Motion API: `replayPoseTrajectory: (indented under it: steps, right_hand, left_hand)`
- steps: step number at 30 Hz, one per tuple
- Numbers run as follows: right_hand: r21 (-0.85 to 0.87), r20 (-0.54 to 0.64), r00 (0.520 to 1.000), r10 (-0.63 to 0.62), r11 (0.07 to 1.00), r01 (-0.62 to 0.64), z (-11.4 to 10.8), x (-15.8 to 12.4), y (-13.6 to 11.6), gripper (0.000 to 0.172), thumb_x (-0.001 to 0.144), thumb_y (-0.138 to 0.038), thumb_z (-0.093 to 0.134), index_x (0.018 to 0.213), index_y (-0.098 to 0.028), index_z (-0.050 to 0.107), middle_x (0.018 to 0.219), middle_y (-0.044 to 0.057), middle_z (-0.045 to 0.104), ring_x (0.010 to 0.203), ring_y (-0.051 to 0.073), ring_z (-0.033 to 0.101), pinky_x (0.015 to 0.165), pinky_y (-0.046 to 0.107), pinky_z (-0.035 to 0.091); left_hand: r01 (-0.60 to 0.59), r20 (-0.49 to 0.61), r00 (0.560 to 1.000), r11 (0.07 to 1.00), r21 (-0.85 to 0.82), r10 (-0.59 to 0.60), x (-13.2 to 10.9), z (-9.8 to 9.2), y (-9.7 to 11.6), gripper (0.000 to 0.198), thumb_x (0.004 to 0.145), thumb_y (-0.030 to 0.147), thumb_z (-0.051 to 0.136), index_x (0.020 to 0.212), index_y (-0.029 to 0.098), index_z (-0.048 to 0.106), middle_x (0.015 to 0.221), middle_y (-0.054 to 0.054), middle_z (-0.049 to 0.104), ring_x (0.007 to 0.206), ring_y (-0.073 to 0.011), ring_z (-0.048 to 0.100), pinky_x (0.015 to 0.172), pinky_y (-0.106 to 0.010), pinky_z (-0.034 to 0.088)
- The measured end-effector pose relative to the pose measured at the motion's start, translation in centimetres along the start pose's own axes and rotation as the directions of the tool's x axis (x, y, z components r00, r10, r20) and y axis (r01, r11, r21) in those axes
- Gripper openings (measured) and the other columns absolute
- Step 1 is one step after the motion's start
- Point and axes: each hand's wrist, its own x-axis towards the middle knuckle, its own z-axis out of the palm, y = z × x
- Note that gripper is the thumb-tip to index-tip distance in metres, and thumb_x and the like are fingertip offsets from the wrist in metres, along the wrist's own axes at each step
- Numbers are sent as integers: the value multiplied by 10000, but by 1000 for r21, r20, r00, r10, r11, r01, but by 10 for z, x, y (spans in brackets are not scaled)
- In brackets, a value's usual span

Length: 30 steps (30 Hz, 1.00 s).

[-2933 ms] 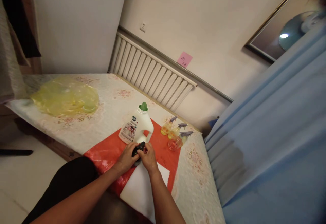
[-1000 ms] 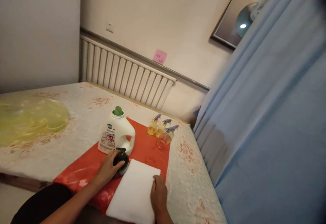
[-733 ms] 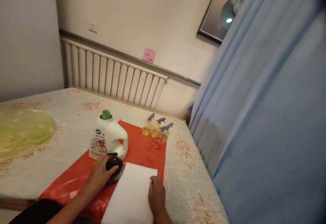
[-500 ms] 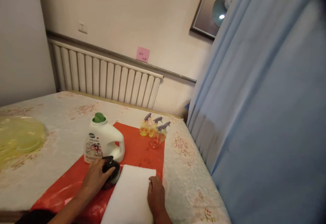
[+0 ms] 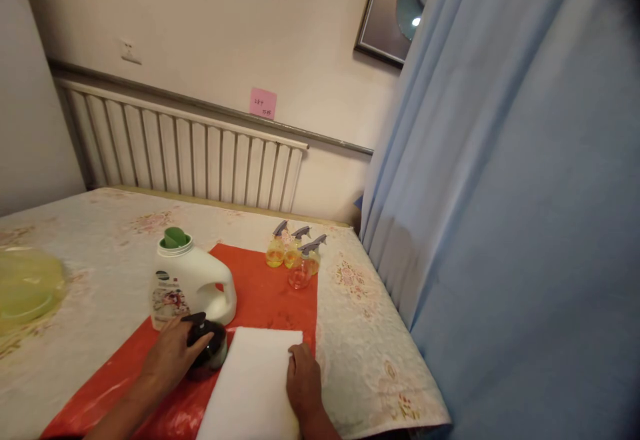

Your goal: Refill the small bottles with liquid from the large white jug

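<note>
My left hand (image 5: 167, 355) is closed around a dark pump bottle (image 5: 216, 345) with a black top, which stands on a red sheet (image 5: 255, 293). Just behind it is a large white detergent jug (image 5: 200, 277) with a green cap (image 5: 175, 237) sitting in its mouth. To the right of the bottle lies a thick white rectangular pad (image 5: 253, 387). My right hand (image 5: 304, 381) grips the pad's right edge near its far corner, fingers curled. Part of the pump bottle is hidden behind my left fingers.
Several small spray bottles with grey triggers, one a pink spray bottle (image 5: 300, 273), stand at the red sheet's far right corner. A yellow translucent basin (image 5: 30, 287) sits at left on the floral tablecloth (image 5: 353, 293). A blue curtain (image 5: 490, 227) hangs along the right side.
The view has turned slightly, so most things appear shifted to the left. Both hands keep their places on the pump bottle and the white pad.
</note>
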Motion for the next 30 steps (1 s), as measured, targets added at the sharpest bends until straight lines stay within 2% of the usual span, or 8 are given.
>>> replayPoseTrajectory:
  steps: [4, 8, 14, 17, 21, 25, 30]
  right_hand:
    - [-9, 3, 1000, 3, 1000, -3, -1, 0, -1, 232, 831, -72, 425, 903, -216, 592, 832, 36, 628, 742, 193, 623, 668, 295, 492]
    - [-11, 12, 1000, 3, 1000, -3, -3, 1, -2, 241, 831, -64, 424, 918, -213, 591, 857, 35, 629, 771, 187, 626, 697, 293, 500]
    - [-14, 9, 1000, 10, 1000, -10, -4, 3, -2, 250, 817, -51, 415, 906, -212, 584, 852, 36, 626, 762, 187, 626, 678, 289, 504]
    - [-10, 7, 1000, 9, 1000, -9, -4, 3, -2, 246, 820, -53, 413, 902, -216, 578, 853, 37, 627, 763, 185, 628, 673, 286, 506]
    - [-5, -17, 1000, -17, 1000, 17, -3, 3, -1, 244, 829, -61, 410, 914, -218, 578, 855, 43, 629, 778, 191, 639, 671, 288, 515]
    - [0, -31, 999, -11, 1000, 11, -1, 3, -1, 241, 841, -59, 399, 893, -223, 567, 825, 43, 625, 754, 201, 640, 658, 303, 524]
    - [18, -34, 999, 24, 1000, -23, 1, 3, 1, 257, 830, -53, 404, 913, -239, 560, 834, 48, 635, 734, 214, 650, 643, 321, 531]
  left_hand:
    - [7, -7, 1000, 1000, -2, -7, -1, -5, 1, 457, 796, 489, 506, 1029, 127, 661, 1054, -160, 698, 1056, -322, 609, 942, -423, 464]
    - [-18, -26, 1000, 1000, -25, 18, 2, -16, 11, 477, 764, 533, 545, 1044, 160, 646, 1025, -134, 695, 1035, -326, 612, 922, -422, 470]
    - [-62, 5, 998, 997, -54, 62, 21, -32, 48, 425, 760, 521, 549, 991, 176, 641, 914, -96, 687, 898, -305, 637, 806, -391, 496]
    - [-98, 1, 995, 993, -64, 98, 39, -32, 72, 430, 775, 504, 542, 1002, 151, 633, 954, -110, 677, 928, -304, 633, 833, -385, 488]
    - [-106, 43, 993, 992, -71, 109, 73, -14, 99, 440, 791, 433, 552, 1097, 123, 616, 1038, -132, 665, 981, -285, 629, 881, -355, 475]
    - [-90, 62, 994, 993, -77, 95, 114, 16, 116, 434, 801, 368, 557, 1150, 112, 598, 1106, -140, 653, 1050, -274, 614, 920, -338, 463]
    - [-76, 83, 993, 994, -78, 83, 165, 57, 128, 392, 809, 339, 575, 1150, 146, 593, 1153, -132, 644, 1076, -260, 608, 930, -343, 464]
